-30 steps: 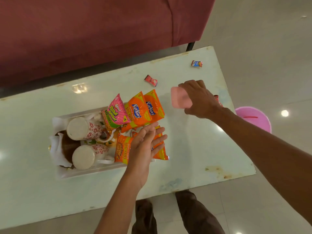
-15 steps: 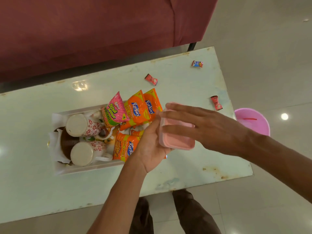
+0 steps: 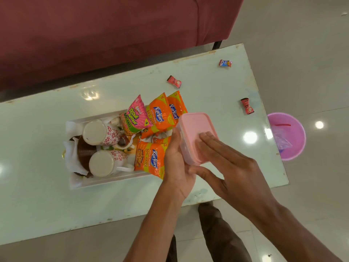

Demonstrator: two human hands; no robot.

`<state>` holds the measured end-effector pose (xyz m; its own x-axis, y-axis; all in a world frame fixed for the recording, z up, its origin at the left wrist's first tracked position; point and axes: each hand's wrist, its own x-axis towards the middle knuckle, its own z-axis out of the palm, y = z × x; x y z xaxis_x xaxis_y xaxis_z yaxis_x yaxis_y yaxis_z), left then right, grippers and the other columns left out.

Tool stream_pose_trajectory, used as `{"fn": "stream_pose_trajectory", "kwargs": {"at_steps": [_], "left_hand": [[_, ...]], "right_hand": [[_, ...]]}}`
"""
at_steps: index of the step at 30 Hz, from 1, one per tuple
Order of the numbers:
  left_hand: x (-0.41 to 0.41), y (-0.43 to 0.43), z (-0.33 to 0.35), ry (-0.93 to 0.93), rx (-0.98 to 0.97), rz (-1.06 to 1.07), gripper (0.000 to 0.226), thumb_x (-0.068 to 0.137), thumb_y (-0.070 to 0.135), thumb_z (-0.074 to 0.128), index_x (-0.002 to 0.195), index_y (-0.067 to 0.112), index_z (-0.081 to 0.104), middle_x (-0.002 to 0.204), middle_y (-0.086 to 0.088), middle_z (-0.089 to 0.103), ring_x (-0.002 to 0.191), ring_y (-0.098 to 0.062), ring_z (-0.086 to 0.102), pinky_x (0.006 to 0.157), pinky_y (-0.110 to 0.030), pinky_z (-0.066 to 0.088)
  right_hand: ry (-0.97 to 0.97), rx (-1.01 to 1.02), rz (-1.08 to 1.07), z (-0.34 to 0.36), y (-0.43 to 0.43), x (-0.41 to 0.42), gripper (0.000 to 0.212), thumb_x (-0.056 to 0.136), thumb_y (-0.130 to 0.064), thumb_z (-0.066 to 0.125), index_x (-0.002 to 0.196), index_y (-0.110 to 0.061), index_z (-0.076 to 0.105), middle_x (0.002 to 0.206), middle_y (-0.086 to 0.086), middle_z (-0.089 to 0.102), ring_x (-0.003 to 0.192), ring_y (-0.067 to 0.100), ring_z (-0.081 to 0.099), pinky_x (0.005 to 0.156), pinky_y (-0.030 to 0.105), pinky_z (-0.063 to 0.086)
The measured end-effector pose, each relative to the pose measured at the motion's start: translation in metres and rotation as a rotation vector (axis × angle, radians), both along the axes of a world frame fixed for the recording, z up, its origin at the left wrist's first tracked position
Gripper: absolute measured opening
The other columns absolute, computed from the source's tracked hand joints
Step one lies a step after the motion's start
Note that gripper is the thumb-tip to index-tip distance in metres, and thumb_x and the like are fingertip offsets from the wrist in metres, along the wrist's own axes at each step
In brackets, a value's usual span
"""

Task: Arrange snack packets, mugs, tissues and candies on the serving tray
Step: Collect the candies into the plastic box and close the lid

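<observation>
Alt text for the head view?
The left hand holds a pink lidded plastic box while the right hand rests flat on its lid, over the right end of a white serving tray holding orange and pink snack packets and two patterned mugs. Three wrapped candies lie loose on the pale table.

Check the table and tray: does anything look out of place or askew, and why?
Three wrapped candies lie scattered on the table, apart from the tray, where they belong. Inside the tray both mugs lie tipped on their sides rather than upright.
</observation>
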<state>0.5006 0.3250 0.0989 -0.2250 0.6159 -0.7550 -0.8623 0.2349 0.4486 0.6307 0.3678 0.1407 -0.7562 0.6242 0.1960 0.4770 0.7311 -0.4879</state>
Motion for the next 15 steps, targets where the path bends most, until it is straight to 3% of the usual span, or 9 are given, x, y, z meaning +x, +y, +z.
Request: {"fn": "stream_pose_trajectory", "kwargs": {"at_steps": [3,6,8,10,11,13,15], "left_hand": [[0.003,-0.005,0.002,0.016,-0.010,0.015,0.069,0.091,0.053,0.048,0.146,0.013,0.049,0.138,-0.020,0.062,0.123,-0.035,0.064,0.094,-0.041,0.059],[0.004,-0.008,-0.001,-0.011,0.021,0.074,0.064,0.092,0.045,0.052,0.146,0.010,0.049,0.132,-0.018,0.065,0.106,-0.028,0.073,0.064,-0.029,0.063],[0.004,-0.008,-0.002,-0.038,0.043,0.100,0.061,0.092,0.039,0.054,0.147,0.011,0.048,0.128,-0.018,0.066,0.095,-0.025,0.076,0.058,-0.027,0.060],[0.004,-0.008,-0.004,-0.051,0.071,0.099,0.056,0.097,0.036,0.049,0.148,0.015,0.047,0.130,-0.017,0.065,0.099,-0.027,0.074,0.068,-0.035,0.062],[0.004,-0.009,-0.005,-0.060,0.091,0.088,0.050,0.102,0.036,0.044,0.148,0.017,0.046,0.133,-0.018,0.064,0.106,-0.030,0.071,0.078,-0.041,0.061],[0.004,-0.013,-0.007,-0.112,0.125,0.069,0.047,0.108,0.038,0.033,0.150,0.019,0.043,0.142,-0.020,0.058,0.120,-0.037,0.062,0.097,-0.050,0.054],[0.001,-0.016,-0.008,-0.163,0.153,0.066,0.050,0.108,0.040,0.030,0.152,0.018,0.040,0.147,-0.021,0.055,0.127,-0.040,0.056,0.104,-0.054,0.047]], "right_hand": [[-0.003,0.072,-0.007,-0.004,-0.008,-0.001,0.045,0.096,-0.034,0.051,0.120,0.001,0.067,0.126,0.016,0.065,0.118,0.028,0.061,0.080,0.046,0.060],[0.016,0.093,0.007,-0.006,-0.010,0.000,0.040,0.093,-0.025,0.055,0.120,0.002,0.067,0.125,0.017,0.065,0.116,0.029,0.062,0.079,0.048,0.060],[0.054,0.065,-0.004,-0.005,-0.009,0.004,0.038,0.094,-0.022,0.054,0.121,0.002,0.065,0.120,0.018,0.067,0.103,0.030,0.070,0.077,0.042,0.060],[0.132,-0.020,-0.082,-0.001,-0.005,0.005,0.036,0.097,-0.022,0.051,0.123,0.000,0.064,0.098,0.011,0.076,0.069,0.011,0.072,0.064,0.018,0.059],[0.169,-0.051,-0.151,0.001,-0.002,0.005,0.035,0.099,-0.024,0.049,0.124,-0.003,0.064,0.079,-0.003,0.072,0.055,-0.005,0.058,0.059,0.003,0.046],[0.223,-0.072,-0.387,0.002,0.007,0.007,0.032,0.103,-0.026,0.044,0.118,-0.012,0.068,0.064,-0.029,0.046,0.046,-0.009,0.043,0.050,-0.001,0.032],[0.286,-0.168,-0.694,-0.006,0.020,0.012,0.030,0.104,-0.030,0.040,0.099,-0.025,0.069,0.052,-0.023,0.042,0.051,-0.002,0.047,0.049,0.005,0.034]]}}
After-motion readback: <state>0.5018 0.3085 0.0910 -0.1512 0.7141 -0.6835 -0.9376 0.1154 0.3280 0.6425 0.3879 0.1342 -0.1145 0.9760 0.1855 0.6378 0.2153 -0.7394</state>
